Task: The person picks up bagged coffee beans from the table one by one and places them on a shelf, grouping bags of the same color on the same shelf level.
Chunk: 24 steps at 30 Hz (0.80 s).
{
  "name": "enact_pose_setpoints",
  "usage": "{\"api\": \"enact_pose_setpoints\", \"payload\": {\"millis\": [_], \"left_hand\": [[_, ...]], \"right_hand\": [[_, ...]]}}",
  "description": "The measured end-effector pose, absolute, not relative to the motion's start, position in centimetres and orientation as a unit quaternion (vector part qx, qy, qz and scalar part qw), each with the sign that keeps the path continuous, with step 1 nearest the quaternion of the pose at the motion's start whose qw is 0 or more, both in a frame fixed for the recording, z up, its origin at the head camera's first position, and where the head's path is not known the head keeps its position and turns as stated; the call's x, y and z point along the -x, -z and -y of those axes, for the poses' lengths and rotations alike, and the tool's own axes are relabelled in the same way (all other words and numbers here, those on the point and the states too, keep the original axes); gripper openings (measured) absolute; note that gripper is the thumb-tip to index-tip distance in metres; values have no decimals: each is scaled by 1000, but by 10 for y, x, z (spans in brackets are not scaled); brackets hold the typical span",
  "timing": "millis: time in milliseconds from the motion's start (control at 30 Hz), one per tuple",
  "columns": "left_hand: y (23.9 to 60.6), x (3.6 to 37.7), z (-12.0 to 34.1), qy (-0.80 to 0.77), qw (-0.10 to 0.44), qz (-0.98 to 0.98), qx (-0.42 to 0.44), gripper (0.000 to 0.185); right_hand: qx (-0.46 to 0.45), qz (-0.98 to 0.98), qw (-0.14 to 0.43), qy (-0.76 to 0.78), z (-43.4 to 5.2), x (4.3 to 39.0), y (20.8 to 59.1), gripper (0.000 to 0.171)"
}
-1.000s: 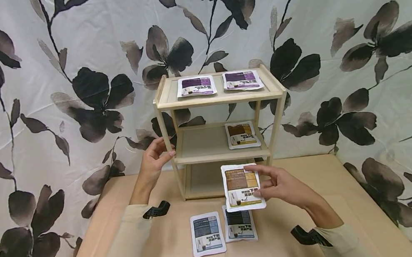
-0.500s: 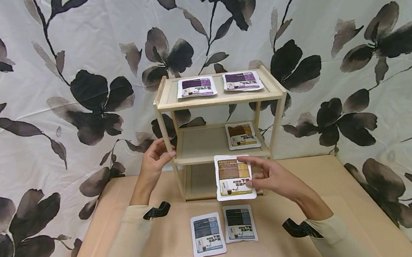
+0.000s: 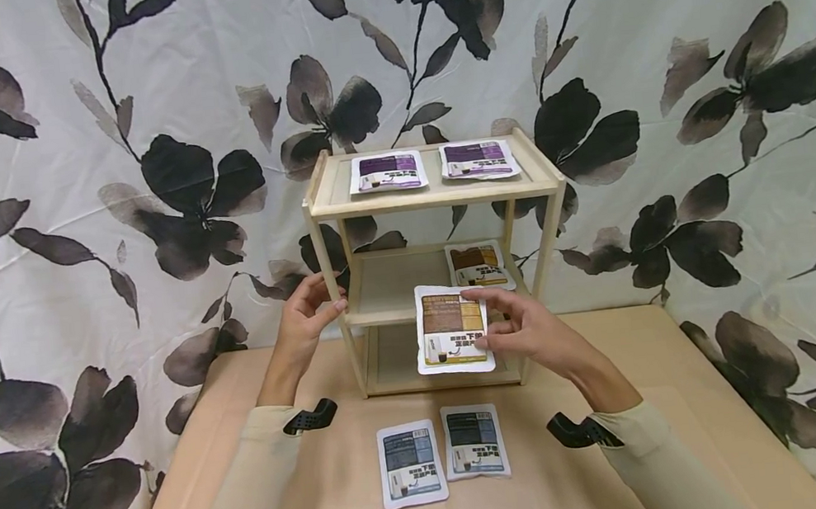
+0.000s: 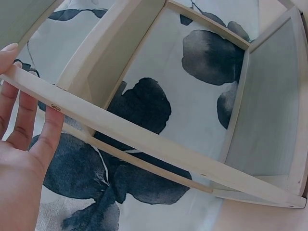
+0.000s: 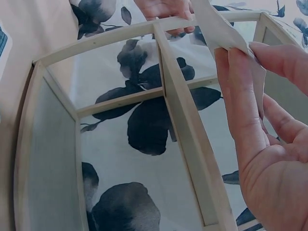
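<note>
Since a second ago the right hand (image 3: 528, 333) has lifted the brown packet (image 3: 453, 339), pinched by its edge, up to the middle shelf (image 3: 397, 289). Left hand (image 3: 306, 319) steadies the rack (image 3: 439, 195), fingers on its post. Four packets look shelved; two blue packets (image 3: 440, 457) lie on the surface (image 3: 688, 358).
</note>
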<state>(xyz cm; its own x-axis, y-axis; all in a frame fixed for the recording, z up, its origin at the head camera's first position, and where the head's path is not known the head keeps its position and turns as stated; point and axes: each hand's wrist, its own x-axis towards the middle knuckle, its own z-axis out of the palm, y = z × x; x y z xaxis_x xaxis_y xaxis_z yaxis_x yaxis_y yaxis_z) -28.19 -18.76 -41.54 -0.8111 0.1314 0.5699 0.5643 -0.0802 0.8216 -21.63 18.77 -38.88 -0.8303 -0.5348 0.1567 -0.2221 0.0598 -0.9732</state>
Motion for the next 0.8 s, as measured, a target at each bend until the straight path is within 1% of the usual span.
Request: {"api": "enact_pose_setpoints", "payload": {"millis": [400, 633, 800], "left_hand": [[417, 280, 188, 683, 156, 664, 262, 49], [418, 282, 188, 680, 156, 667, 263, 44], [416, 282, 188, 684, 156, 662, 264, 44]], "right_hand": [[257, -721, 100, 636, -182, 236, 381, 74], [260, -726, 96, 630, -177, 244, 378, 75], [258, -724, 98, 632, -171, 249, 375, 74]]}}
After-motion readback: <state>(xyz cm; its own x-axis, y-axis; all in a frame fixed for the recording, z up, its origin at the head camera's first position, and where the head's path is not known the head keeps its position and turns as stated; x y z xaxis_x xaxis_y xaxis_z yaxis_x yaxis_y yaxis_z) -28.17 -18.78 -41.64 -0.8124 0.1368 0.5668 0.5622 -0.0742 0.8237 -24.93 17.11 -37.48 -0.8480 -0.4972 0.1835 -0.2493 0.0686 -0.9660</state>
